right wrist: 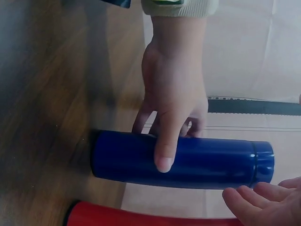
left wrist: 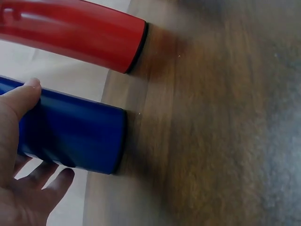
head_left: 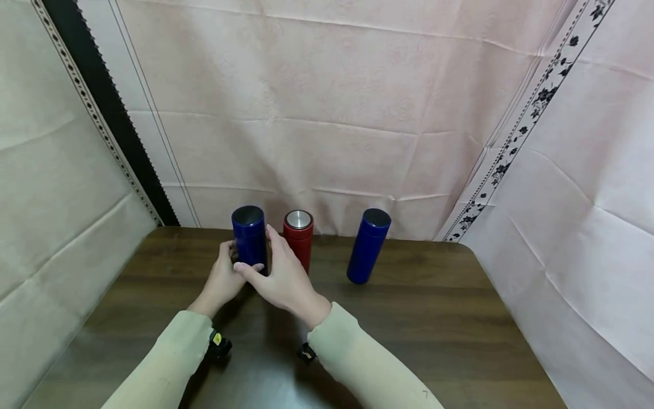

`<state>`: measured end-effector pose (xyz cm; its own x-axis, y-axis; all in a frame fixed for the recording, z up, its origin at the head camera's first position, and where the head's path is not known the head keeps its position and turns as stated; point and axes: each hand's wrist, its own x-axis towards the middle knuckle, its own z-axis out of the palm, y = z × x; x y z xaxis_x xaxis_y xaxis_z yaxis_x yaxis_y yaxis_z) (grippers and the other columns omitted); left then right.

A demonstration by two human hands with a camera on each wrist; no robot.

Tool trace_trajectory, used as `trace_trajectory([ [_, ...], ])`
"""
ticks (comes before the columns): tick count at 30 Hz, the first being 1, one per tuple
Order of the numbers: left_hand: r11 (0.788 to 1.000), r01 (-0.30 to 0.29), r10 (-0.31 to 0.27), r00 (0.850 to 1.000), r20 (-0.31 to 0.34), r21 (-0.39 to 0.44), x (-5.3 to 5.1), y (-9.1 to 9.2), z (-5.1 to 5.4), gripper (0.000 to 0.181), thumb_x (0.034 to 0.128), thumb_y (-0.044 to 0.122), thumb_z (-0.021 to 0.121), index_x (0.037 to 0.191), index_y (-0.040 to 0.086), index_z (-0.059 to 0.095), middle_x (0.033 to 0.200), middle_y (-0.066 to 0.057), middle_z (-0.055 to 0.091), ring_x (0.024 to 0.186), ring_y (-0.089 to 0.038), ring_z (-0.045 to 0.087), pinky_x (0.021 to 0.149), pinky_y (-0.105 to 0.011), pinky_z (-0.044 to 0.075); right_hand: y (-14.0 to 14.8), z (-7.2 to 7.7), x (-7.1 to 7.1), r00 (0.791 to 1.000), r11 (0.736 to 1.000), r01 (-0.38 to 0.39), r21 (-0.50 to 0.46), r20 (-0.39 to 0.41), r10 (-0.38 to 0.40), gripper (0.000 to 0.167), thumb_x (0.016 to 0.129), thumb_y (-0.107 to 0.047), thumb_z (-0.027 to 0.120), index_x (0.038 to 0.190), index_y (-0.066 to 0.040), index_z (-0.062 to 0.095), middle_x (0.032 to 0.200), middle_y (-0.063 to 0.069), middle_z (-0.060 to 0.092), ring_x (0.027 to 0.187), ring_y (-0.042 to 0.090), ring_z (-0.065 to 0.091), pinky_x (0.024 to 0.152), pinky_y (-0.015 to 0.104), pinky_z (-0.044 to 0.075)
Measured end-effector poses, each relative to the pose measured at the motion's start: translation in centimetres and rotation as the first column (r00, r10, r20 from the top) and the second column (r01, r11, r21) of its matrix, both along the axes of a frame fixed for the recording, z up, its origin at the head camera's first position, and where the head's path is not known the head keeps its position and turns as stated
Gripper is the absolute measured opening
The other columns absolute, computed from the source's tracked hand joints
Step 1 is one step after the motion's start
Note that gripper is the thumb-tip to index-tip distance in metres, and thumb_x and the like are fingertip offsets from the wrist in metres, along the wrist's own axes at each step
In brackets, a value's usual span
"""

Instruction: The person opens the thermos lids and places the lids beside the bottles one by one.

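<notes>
A dark blue thermos [head_left: 250,238] with a black-topped lid stands upright at the back left of the table. My left hand [head_left: 222,281] grips its body from the left, thumb across the near side, as the right wrist view also shows. On the other side, my right hand [head_left: 288,281] is spread beside the upper part of this thermos. Its fingertips [right wrist: 233,194] lie close to the lid seam; whether they touch cannot be told. Just to the right stands a red thermos [head_left: 298,233] with a silver-topped lid, partly hidden behind the right hand.
Farther right, a second blue thermos [head_left: 369,247] stands apart from the other two. All are near the back edge of the brown wooden table [head_left: 434,329]. Pale cloth [head_left: 347,113] hangs behind the table and along both sides.
</notes>
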<state>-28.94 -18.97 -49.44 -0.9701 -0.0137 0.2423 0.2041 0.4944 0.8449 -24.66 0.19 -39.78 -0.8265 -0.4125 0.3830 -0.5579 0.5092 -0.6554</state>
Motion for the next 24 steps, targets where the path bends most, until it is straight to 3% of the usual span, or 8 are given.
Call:
trace_trajectory([
  [5,1.000,-0.007,0.006,0.998,-0.056,-0.009,0.7,-0.1,-0.1,0.085,0.0807,0.035,0.079,0.140,0.004,0.027,0.139,-0.026,0.043,0.125,-0.038,0.048,0.099,-0.056,0.040,-0.4,-0.5,-0.3,0.999,1.000,0.016,0.019,0.034,-0.017,0.094,0.084,-0.073,0.048,0.155,-0.020,0.018,0.149,0.003,0.038,0.132,0.014,0.041,0.102,0.046,0.041],
  [14,0.996,0.079,-0.080,0.996,-0.043,-0.033,2.7,-0.3,0.2,0.080,0.0846,0.026,0.076,0.141,0.004,0.025,0.137,-0.026,0.045,0.126,-0.036,0.047,0.096,-0.050,0.045,-0.5,-1.2,-0.7,0.997,1.000,0.008,0.002,0.073,-0.008,0.090,0.084,-0.071,0.053,0.153,-0.024,0.021,0.149,-0.002,0.037,0.132,0.016,0.042,0.103,0.045,0.040],
  [20,0.988,0.098,-0.107,0.991,-0.075,-0.118,4.2,-0.1,0.6,0.081,0.0817,0.041,0.076,0.140,0.011,0.029,0.133,-0.020,0.050,0.118,-0.035,0.055,0.091,-0.049,0.049,-0.5,-1.6,-0.9,0.995,0.992,-0.020,-0.122,0.098,0.032,0.076,0.083,-0.061,0.064,0.144,-0.025,0.034,0.134,-0.008,0.048,0.119,0.007,0.050,0.096,0.040,0.047],
  [24,0.979,0.108,-0.126,0.987,-0.098,-0.176,5.3,0.0,1.2,0.079,0.0814,0.037,0.078,0.140,0.015,0.029,0.133,-0.018,0.049,0.118,-0.035,0.056,0.090,-0.049,0.049,-0.2,-1.3,-0.5,0.991,0.976,-0.047,-0.212,0.110,0.071,0.067,0.083,-0.053,0.069,0.137,-0.025,0.040,0.126,-0.010,0.053,0.111,0.004,0.054,0.091,0.038,0.050],
])
